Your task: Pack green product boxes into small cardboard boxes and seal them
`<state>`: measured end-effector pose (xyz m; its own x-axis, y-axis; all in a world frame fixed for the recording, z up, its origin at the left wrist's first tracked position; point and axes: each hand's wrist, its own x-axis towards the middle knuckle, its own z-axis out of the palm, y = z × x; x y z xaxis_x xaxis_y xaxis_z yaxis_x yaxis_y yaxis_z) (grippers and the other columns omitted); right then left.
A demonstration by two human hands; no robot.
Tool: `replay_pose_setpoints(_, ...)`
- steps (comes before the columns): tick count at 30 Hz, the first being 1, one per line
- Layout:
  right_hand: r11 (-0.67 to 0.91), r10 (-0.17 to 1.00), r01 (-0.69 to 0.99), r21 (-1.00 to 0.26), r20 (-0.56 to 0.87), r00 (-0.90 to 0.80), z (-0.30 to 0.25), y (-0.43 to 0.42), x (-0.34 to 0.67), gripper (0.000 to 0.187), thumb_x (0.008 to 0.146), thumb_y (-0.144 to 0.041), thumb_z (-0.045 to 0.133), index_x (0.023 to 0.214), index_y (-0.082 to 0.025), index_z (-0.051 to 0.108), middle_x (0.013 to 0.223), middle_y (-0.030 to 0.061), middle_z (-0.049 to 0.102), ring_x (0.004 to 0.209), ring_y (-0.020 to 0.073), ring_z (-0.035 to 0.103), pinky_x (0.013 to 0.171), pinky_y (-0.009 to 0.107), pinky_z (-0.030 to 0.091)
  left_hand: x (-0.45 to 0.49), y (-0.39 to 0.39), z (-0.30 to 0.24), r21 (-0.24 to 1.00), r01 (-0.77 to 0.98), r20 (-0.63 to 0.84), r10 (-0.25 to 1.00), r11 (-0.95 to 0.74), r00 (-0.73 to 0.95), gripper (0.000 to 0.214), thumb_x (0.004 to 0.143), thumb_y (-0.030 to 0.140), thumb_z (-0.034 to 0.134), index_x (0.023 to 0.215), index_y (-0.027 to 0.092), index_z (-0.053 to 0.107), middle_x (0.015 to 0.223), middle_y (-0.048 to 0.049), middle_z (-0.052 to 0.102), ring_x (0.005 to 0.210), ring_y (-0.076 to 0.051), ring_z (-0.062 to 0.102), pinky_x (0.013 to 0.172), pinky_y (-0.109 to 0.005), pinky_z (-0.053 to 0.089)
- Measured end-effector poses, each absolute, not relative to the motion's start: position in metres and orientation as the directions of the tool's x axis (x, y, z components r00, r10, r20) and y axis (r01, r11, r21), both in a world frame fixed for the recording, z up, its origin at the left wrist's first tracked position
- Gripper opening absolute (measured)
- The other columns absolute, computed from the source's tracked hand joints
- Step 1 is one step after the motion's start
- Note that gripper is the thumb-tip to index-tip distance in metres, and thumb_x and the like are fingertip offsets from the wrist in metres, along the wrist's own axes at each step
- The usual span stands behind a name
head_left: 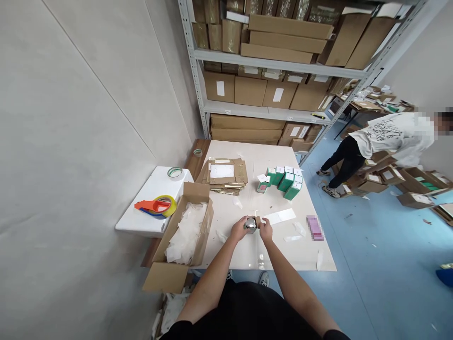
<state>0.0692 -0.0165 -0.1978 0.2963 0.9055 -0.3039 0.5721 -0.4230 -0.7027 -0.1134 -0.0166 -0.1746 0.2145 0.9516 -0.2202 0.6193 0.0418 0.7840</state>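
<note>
Both my hands meet over the near middle of the white table (pixel 247 257). My left hand (pixel 239 228) and my right hand (pixel 266 230) are closed around a small shiny box (pixel 251 224) with a green side, held between them just above the tabletop. A cluster of several green and white boxes (pixel 285 180) stands farther back on the table. A white paper strip (pixel 280 216) lies just right of my hands.
An open cardboard box (pixel 184 233) of white wrapping sits at the table's left edge. Flat cardboard pieces (pixel 222 174) lie at the back left. Tape rolls and a dispenser (pixel 157 206) rest on a white side stand. Shelves of cartons (pixel 269 89) stand behind. Another person (pixel 382 139) bends over boxes at right.
</note>
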Motion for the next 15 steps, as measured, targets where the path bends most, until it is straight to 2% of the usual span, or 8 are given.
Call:
replay_pose_setpoints(2,-0.518,0.851,0.489,-0.702,-0.366,0.376,-0.201,-0.017,0.080,0.051,0.089,-0.033,0.050,0.137,-0.019,0.055,0.090,0.0056,0.079,0.085,0.0259,0.076,0.077,0.035,0.055,-0.114,-0.016,-0.175,0.789,0.613,-0.208,0.951,0.026,0.228,0.079,0.076,0.012,0.077,0.150,0.027,0.053,0.157,-0.0078,0.055,0.133,-0.029,0.060,0.112,-0.040,0.048)
replay_pose_setpoints(4,-0.547,0.828,0.471,-0.692,-0.367,0.423,-0.202,-0.019,0.086,0.061,0.083,-0.033,0.057,0.142,-0.017,0.053,0.100,0.0087,0.078,0.091,0.0282,0.076,0.082,0.038,0.056,-0.114,-0.016,-0.175,0.794,0.608,-0.204,0.951,0.023,0.231,0.079,0.077,0.013,0.076,0.151,0.029,0.053,0.156,-0.0055,0.056,0.136,-0.028,0.058,0.113,-0.040,0.047)
replay_pose_setpoints(6,-0.518,0.841,0.484,-0.705,-0.318,0.437,-0.199,-0.021,0.087,0.067,0.081,-0.031,0.060,0.145,-0.016,0.050,0.114,0.0120,0.076,0.096,0.0288,0.075,0.087,0.039,0.055,-0.113,-0.016,-0.175,0.792,0.609,-0.219,0.950,0.041,0.221,0.081,0.078,0.014,0.077,0.153,0.031,0.051,0.156,-0.0044,0.055,0.135,-0.027,0.059,0.113,-0.041,0.047)
replay_pose_setpoints(8,-0.444,0.877,0.503,-0.741,-0.244,0.414,-0.193,-0.020,0.083,0.065,0.082,-0.030,0.058,0.146,-0.018,0.051,0.125,0.0131,0.070,0.096,0.0271,0.074,0.088,0.038,0.056,-0.112,-0.017,-0.176,0.795,0.604,-0.227,0.951,0.055,0.212,0.083,0.078,0.016,0.078,0.154,0.033,0.050,0.157,-0.0035,0.055,0.135,-0.026,0.059,0.113,-0.041,0.047)
replay_pose_setpoints(12,-0.156,0.984,0.593,-0.790,-0.071,0.164,-0.181,-0.015,0.067,0.045,0.085,-0.030,0.057,0.129,-0.023,0.065,0.133,0.0109,0.064,0.110,0.0260,0.068,0.097,0.039,0.054,-0.109,-0.016,-0.180,0.808,0.585,-0.223,0.954,0.065,0.202,0.085,0.076,0.019,0.079,0.154,0.031,0.049,0.160,-0.0045,0.052,0.138,-0.027,0.056,0.116,-0.041,0.044)
replay_pose_setpoints(15,-0.021,0.998,0.664,-0.747,-0.053,-0.029,-0.177,-0.013,0.056,0.044,0.081,-0.023,0.063,0.125,-0.024,0.066,0.133,0.0103,0.063,0.122,0.0279,0.062,0.105,0.041,0.050,-0.110,-0.016,-0.181,0.799,0.598,-0.233,0.949,0.062,0.212,0.080,0.078,0.021,0.078,0.154,0.028,0.050,0.160,-0.0071,0.052,0.133,-0.028,0.059,0.113,-0.041,0.046)
